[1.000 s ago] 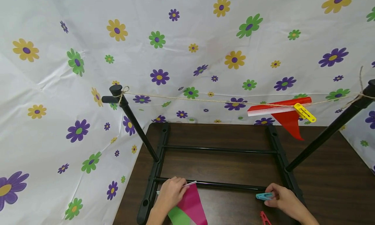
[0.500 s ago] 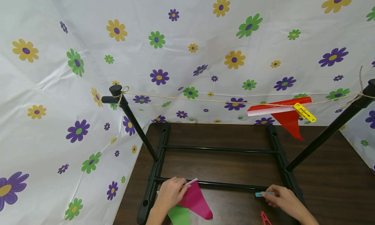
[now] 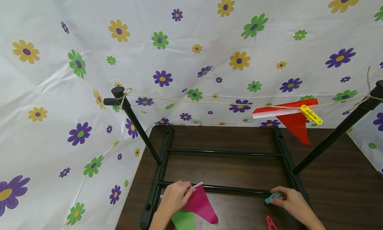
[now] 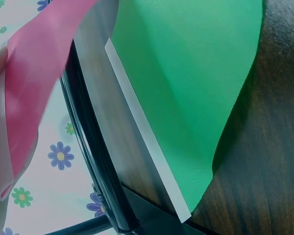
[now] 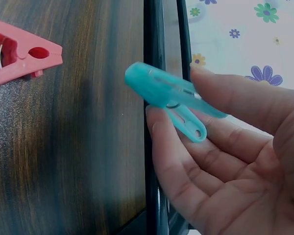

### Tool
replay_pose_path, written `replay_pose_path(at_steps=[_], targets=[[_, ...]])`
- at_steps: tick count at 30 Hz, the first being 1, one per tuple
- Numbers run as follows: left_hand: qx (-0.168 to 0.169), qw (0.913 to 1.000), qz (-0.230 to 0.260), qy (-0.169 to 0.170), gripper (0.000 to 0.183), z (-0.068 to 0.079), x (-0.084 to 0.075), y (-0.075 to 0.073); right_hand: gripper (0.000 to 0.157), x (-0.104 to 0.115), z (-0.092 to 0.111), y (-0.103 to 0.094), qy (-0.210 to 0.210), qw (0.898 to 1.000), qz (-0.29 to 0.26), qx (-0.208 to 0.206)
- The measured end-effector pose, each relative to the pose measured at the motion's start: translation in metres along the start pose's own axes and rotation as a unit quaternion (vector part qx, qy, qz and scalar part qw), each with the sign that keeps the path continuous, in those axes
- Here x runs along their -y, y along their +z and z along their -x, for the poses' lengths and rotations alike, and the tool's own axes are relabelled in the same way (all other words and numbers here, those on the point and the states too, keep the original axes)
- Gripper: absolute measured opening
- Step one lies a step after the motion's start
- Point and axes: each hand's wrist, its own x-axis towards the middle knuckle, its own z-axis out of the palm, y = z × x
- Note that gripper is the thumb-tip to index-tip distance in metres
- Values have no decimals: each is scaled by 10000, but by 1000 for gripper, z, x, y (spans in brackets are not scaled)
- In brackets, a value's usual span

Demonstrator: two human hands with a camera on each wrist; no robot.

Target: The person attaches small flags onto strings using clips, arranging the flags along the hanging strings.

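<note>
My left hand [image 3: 176,196] pinches a pink pennant flag [image 3: 201,205] by its white top strip. Its pointed end hangs down to the right. Below lies a green pennant flag [image 4: 186,88] with a white strip along one edge, on the brown table. In my right hand [image 3: 288,201], thumb and fingers grip a turquoise clothespin [image 5: 166,88], seen closely in the right wrist view. A red clothespin [image 5: 32,51] lies on the table near that hand. On the string [image 3: 185,100], a red pennant flag [image 3: 294,125] hangs from a yellow clothespin [image 3: 311,115].
A black frame stands on the table [image 3: 221,170]; the string runs between its left post [image 3: 140,133] and right post [image 3: 338,133]. Its front bar [image 3: 233,189] crosses just beyond my hands. A white flower-print cloth [image 3: 179,60] covers the back and left side.
The pink flag has swung so that its tip points lower right, uncovering more of the green one. My right fingers have turned the turquoise clothespin while staying in nearly the same place.
</note>
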Motion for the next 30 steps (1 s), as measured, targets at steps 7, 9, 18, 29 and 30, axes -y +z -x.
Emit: replay_pose_path(at_steps=[7, 9, 18, 29, 30], targets=[[-116, 9999, 64, 84, 17, -3, 0, 0, 32, 3, -2, 2, 262, 9993, -27, -267], [-143, 9998, 56, 102, 16, -3, -1, 0, 31, 4, -2, 1, 320, 9989, -6, -338], [-153, 9999, -13, 62, 8, -6, -4, -4, 33, 6, -2, 0, 270, 9990, 47, -358], [-403, 9990, -30, 199, 5, -7, -2, -3, 35, 6, -1, 2, 178, 9981, 214, -543], [-395, 9990, -32, 185, 5, -8, -2, -3, 35, 6, -1, 2, 175, 9980, 227, -560]])
